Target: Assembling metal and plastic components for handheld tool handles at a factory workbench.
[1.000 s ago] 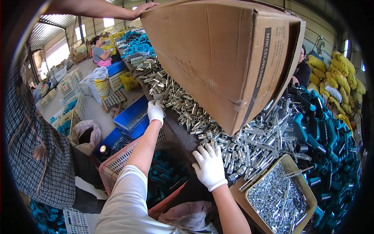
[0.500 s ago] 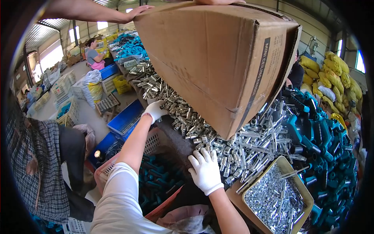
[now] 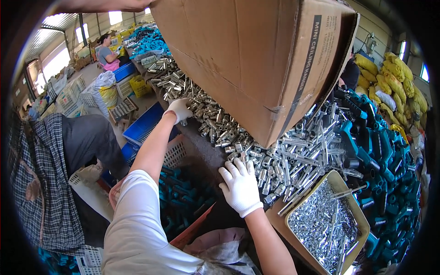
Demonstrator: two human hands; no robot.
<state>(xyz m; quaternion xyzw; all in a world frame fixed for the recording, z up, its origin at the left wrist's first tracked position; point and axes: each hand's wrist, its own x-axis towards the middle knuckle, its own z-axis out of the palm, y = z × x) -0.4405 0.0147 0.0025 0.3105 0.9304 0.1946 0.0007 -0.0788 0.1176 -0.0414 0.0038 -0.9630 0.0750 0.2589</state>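
My left hand (image 3: 179,110), in a white knit glove, reaches to the near edge of a heap of small metal fittings (image 3: 211,120). Its fingers curl in at the heap, and a short metal piece (image 3: 184,122) shows just under it; what the fingers hold is hidden. At the front edge of the same heap, my gloved right hand (image 3: 239,189) lies palm down with its fingers spread, next to loose metal sleeves and rods (image 3: 300,161). A large cardboard box (image 3: 238,59) stands tilted over the heap, one lower corner down among the metal parts.
Another person's arm (image 3: 103,5) reaches in above the box. At right are a tan tray (image 3: 292,230) of small metal parts and a pile of teal handles (image 3: 385,169). A crate (image 3: 176,153) of teal parts sits below my left arm. Someone in checks (image 3: 43,183) bends at left.
The whole view has tilted, so the scene sits higher. My left hand stays by the heap's edge, its fingers more curled. The person at left has shifted their legs.
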